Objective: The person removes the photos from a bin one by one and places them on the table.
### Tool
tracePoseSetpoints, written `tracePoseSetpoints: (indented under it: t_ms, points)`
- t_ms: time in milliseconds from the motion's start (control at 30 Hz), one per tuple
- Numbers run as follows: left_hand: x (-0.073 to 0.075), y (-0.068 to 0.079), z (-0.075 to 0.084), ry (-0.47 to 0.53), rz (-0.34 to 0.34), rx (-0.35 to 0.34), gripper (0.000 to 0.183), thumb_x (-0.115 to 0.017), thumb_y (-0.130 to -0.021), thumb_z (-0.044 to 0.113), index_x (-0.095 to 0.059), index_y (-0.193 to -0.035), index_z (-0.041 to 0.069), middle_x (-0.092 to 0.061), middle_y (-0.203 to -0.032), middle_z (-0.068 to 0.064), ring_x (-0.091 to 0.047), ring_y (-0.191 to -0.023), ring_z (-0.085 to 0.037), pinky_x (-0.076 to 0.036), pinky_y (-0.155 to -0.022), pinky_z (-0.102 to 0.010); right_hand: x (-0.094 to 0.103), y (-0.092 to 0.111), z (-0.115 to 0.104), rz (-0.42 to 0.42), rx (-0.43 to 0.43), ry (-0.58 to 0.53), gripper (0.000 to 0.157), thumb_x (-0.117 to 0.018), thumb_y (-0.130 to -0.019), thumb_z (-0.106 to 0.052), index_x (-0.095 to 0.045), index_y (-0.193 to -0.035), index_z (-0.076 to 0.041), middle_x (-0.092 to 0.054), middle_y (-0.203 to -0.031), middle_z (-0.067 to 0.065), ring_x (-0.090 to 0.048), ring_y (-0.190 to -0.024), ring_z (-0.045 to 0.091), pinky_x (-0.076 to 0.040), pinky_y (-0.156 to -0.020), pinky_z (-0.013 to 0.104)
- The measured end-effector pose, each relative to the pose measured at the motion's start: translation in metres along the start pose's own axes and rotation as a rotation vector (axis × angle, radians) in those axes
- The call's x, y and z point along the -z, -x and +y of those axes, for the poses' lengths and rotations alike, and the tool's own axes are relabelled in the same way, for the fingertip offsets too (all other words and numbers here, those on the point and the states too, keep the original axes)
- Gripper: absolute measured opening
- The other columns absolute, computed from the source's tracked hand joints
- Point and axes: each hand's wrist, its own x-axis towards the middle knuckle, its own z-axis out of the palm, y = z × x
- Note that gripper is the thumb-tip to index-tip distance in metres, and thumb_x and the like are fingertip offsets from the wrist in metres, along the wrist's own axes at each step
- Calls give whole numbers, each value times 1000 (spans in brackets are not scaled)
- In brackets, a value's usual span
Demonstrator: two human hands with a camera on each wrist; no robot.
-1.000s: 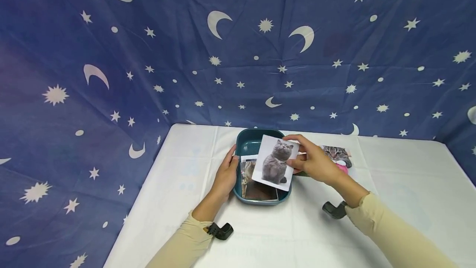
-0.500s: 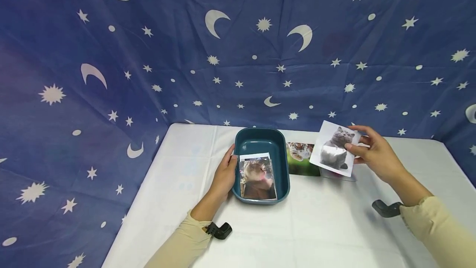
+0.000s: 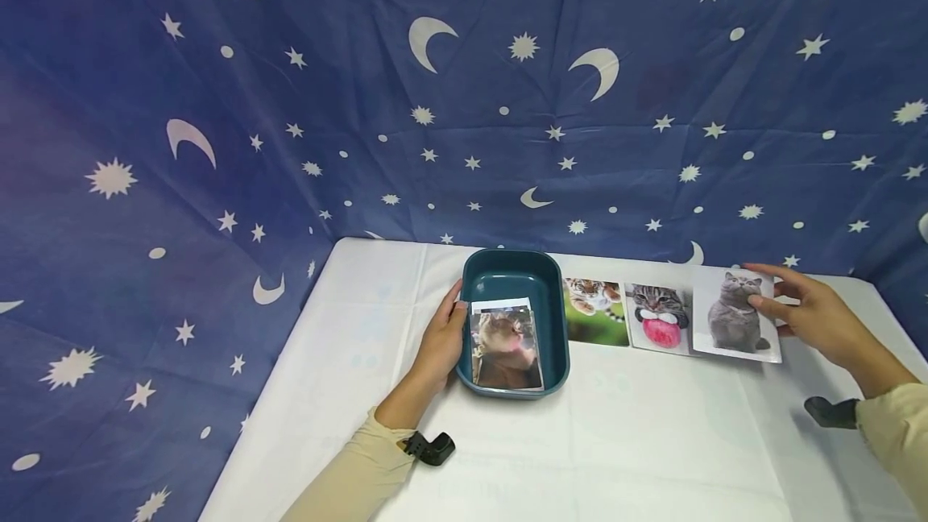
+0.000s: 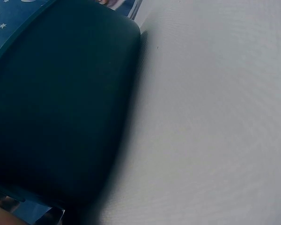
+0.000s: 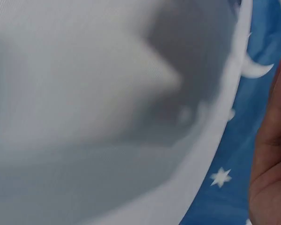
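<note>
At the right of the head view, my right hand [image 3: 819, 316] pinches a photo card of a grey cat [image 3: 734, 316] by its right edge, thumb on the face. The card is close over the table, right of a tabby cat card [image 3: 658, 318]; whether it touches the cloth I cannot tell. My left hand [image 3: 440, 337] grips the left side of a dark teal plastic tub [image 3: 511, 284], thumb at the rim. Inside the tub lie several stacked photo cards [image 3: 505, 349]. The tub's side [image 4: 65, 93] fills much of the left wrist view. Only part of the right hand [image 5: 274, 159] shows in the right wrist view.
A tiger card [image 3: 596, 312] lies just right of the tub, in a row with the tabby card. A white cloth [image 3: 602, 441] covers the table. Behind it hangs a blue curtain [image 3: 464, 87] with moons and stars.
My right hand has carried the grey cat card rightward from over the tub, past the tiger and tabby cards, uncovering both. My left hand has stayed on the tub.
</note>
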Motion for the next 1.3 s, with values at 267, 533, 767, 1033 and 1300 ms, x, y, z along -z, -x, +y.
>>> tracePoseSetpoints:
  t_ms: [267, 533, 767, 1033, 1300]
  points:
    - [0, -1, -2, -13, 4, 6, 48, -42, -111, 35, -37, -158, 37, -38, -164, 0, -29, -154, -32, -23, -124, -58, -2, -8, 29, -21, -81, 51, 82, -68, -100, -38, -23, -161, -5, -43, -127, 36, -64, -97, 42, -62, -70, 49]
    - [0, -2, -3, -15, 11, 3, 48, -42, -111, 34, -37, -158, 36, -39, -164, 0, -29, -154, -32, -23, -124, -58, -6, -13, 38, -46, -115, 69, 94, -73, -95, -43, -22, -159, 2, -49, -128, 36, -64, -96, 36, -60, -67, 37]
    - [0, -2, -3, -3, 0, -4, 47, -42, -111, 34, -37, -158, 39, -39, -164, -1, -30, -153, -32, -22, -125, -58, -15, -19, 36, 3, -121, 197, 90, -77, -91, -40, -31, -155, 3, -53, -122, 36, -59, -93, 40, -54, -68, 44]
    - [1, -1, -3, 3, -9, -3, 48, -42, -111, 32, -36, -158, 38, -38, -164, -2, -30, -154, -31, -22, -125, -57, -20, -20, 34, -5, -142, 254, 86, -76, -91, -42, -34, -151, 5, -53, -121, 38, -55, -99, 48, -49, -79, 63]
    - [1, -2, -3, -7, -10, -5, 48, -42, -111, 33, -36, -158, 39, -38, -165, -2, -29, -154, -31, -22, -125, -57, -19, -18, 31, 12, -170, 289, 80, -76, -92, -40, -39, -145, 8, -54, -114, 35, -53, -93, 42, -47, -75, 57]
